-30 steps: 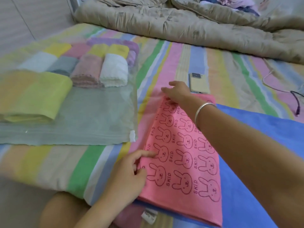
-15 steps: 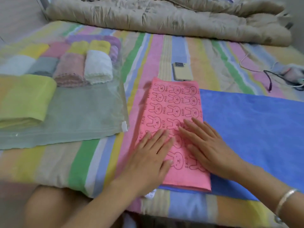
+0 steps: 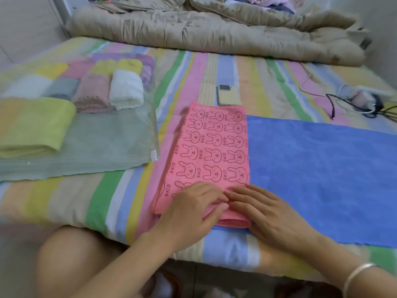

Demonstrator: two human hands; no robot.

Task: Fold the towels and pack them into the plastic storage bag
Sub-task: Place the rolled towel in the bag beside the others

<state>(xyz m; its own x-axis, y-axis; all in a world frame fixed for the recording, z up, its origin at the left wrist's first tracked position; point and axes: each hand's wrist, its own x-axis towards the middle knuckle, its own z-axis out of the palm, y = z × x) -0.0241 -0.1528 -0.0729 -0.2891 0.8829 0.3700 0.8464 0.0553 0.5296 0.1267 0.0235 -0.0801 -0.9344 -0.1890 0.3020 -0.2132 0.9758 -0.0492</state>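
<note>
Here, the pink bunny-print folded towel lies on the striped bed, overlapping a flat blue towel. The left hand curls its fingers round the near edge; the right hand, fingers straight, presses flat beside it.

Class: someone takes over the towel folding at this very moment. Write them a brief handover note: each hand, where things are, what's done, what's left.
Left hand: fingers curled on the near end of the pink towel.
Right hand: fingers fairly straight, pressing the same end.
The pink towel lies folded into a strip on the blue towel, which is spread flat on the bed.
Done: several rolled towels sit in the plastic storage bag at left.
Left: finish the pink towel, fold the blue one, pack both.
</note>
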